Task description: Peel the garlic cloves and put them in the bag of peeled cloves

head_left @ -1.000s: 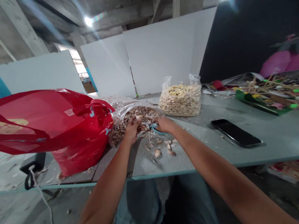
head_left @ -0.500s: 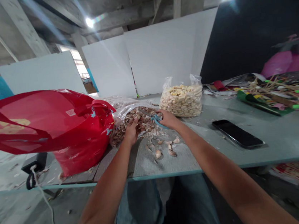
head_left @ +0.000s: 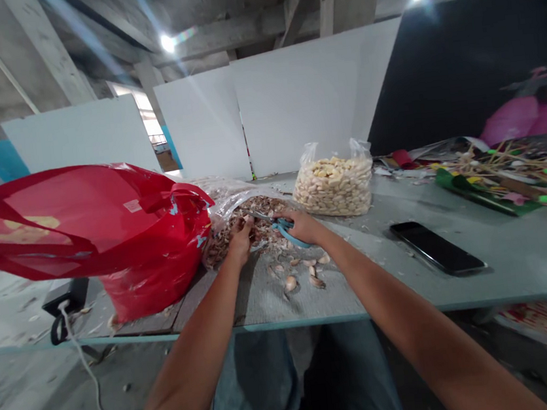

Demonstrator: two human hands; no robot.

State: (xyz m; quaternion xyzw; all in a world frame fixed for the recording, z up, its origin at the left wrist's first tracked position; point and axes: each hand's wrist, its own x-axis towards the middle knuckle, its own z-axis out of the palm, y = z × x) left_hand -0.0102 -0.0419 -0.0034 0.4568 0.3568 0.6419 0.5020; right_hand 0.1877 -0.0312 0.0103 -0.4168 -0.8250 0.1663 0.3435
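My right hand [head_left: 304, 226] is closed round the blue handles of a pair of scissors [head_left: 285, 230], whose metal blades point left toward my left hand. Pinched fingers of my left hand [head_left: 241, 240] hold something small, likely a garlic clove, at the blade tips; it is mostly hidden. Both hands are over a heap of garlic skins [head_left: 260, 208] spilling from a clear plastic bag [head_left: 220, 190]. Several unpeeled garlic cloves [head_left: 290, 283] lie on the table nearer me. Behind my right hand stands a clear bag of peeled garlic cloves [head_left: 333, 187].
A large red plastic bag [head_left: 158, 277] stands at the left, beside a black box [head_left: 65, 296] with a white cable. On the right lie a black phone [head_left: 436, 247] and a pile of thin sticks with coloured bits [head_left: 521, 167]. The table's front edge [head_left: 301, 323] runs before my legs.
The scissors have swung so their blades now point further left and meet the left fingertips. My right hand has shifted slightly; my left hand stays nearly in place.
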